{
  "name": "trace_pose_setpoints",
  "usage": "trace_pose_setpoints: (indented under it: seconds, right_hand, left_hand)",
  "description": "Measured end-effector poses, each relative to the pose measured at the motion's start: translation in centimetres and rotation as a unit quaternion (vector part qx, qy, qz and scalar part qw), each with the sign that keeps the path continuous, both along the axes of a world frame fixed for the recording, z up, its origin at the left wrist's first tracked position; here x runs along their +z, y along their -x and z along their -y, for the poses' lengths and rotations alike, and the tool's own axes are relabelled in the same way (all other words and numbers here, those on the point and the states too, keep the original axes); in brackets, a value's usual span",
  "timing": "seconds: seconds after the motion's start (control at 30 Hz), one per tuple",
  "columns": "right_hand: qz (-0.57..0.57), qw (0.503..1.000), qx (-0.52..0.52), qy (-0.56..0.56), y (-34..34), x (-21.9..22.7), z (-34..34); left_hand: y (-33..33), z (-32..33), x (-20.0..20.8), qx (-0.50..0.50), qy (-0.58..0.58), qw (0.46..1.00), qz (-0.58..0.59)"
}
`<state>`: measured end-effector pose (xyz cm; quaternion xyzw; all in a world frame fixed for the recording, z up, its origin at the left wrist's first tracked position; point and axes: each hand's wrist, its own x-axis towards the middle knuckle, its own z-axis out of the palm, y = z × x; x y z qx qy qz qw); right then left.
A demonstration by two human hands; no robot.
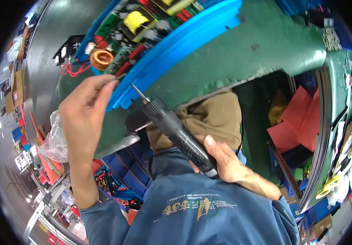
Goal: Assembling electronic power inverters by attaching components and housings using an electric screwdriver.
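Note:
A black electric screwdriver (179, 136) lies slantwise in my right hand (227, 162), whose fingers wrap round its rear end. The bit points up and left, toward the near edge of a long blue housing (176, 51). Inside that housing sits a green circuit board (107, 27) with a yellow transformer (137, 22), a copper-wound ring coil (101, 59) and red parts. My left hand (84, 106) is closed in a pinch at the housing's near left corner, next to the bit. What its fingertips hold, if anything, is too small to make out.
Housing and board rest on a green worktop (262, 45) with a worn near edge. Red wires (74, 70) stick out at the board's left. Clear plastic wrap (55, 141) hangs left of my forearm. Right stands a shelf with red sheets (296, 118) and yellow-handled scissors (328, 186).

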<state>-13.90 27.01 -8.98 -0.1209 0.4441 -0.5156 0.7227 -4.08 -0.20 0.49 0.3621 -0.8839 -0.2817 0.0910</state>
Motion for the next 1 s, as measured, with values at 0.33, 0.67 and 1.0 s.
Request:
trace_pose_setpoints:
  seconds: [0.33,0.67,1.0]
  right_hand:
    - [-0.041,0.999,-0.028,-0.012,-1.2,0.5,-0.6]
    - [0.015,0.999,-0.011,-0.04,0.2,1.9,0.3]
    - [0.135,0.984,0.039,-0.107,1.5,1.8,0.9]
  left_hand:
    - [-0.1,1.4,0.3,-0.108,0.017,0.994,-0.007]
    - [-1.1,3.1,-0.1,-0.212,0.064,0.975,0.012]
    - [-1.1,3.4,-1.0,-0.159,-0.013,0.987,-0.026]
